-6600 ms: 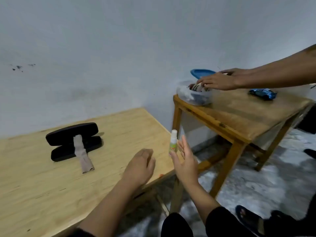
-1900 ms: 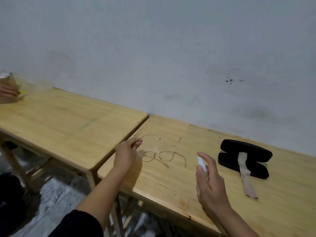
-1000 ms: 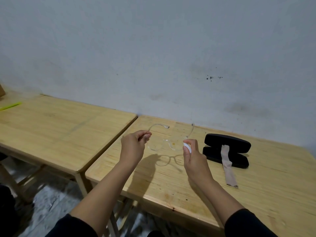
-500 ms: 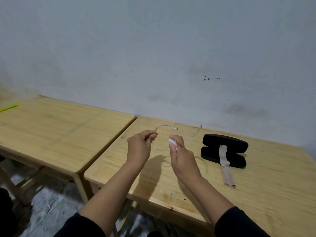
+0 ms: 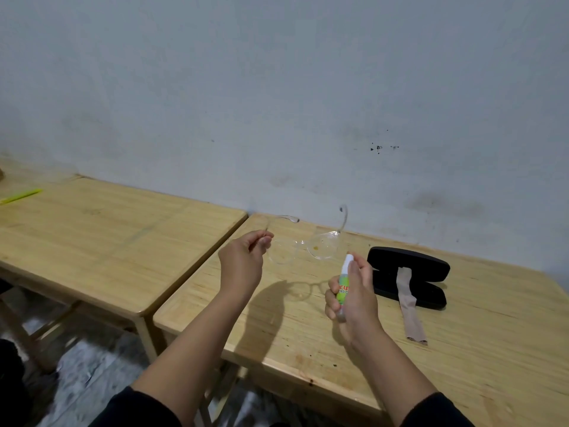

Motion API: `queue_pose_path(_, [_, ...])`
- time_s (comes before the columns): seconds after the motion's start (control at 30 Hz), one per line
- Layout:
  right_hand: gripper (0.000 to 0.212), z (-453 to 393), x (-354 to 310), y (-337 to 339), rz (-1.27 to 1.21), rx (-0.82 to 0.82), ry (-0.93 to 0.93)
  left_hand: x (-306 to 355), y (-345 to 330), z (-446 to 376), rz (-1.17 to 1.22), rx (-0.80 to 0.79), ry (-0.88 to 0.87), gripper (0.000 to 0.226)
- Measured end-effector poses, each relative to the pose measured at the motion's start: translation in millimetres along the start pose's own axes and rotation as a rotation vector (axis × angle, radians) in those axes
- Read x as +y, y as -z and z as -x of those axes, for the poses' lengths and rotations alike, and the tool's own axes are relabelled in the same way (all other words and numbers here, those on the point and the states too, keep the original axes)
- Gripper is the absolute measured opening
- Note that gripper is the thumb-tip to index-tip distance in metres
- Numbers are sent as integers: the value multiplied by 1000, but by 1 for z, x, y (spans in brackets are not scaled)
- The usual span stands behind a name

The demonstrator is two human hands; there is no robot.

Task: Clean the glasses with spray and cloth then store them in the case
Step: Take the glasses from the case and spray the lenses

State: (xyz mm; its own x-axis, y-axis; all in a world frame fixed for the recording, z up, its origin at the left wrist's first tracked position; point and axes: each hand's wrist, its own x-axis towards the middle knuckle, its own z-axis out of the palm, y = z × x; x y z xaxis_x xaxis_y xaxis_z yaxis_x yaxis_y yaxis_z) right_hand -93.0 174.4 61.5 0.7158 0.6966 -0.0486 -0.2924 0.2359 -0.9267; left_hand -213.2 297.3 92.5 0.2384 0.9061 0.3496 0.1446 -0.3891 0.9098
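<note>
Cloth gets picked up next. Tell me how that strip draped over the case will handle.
The cloth is likely floppy: it sags over the open black case and trails onto the table. Probably light and thin, as it lies flat. It may slide off when tugged.

A single head-worn wide-angle view looks forward and down from just behind the person's own forearms — close over the near wooden table (image 5: 462, 349) where both hands work, with a second table (image 5: 107, 248) butted to its left and a plain wall (image 5: 277, 87) closing the far side.
</note>
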Motion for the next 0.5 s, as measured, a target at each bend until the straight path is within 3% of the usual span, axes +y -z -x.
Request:
queue_pose_path(0.1, [19,-4,-6,-1,-138,-53,-89,3,0,0,33,7,10,17])
queue_pose_path(0.5, [18,-1,8,-27,-190,-247,-233,17,-10,1,128,16,23,16])
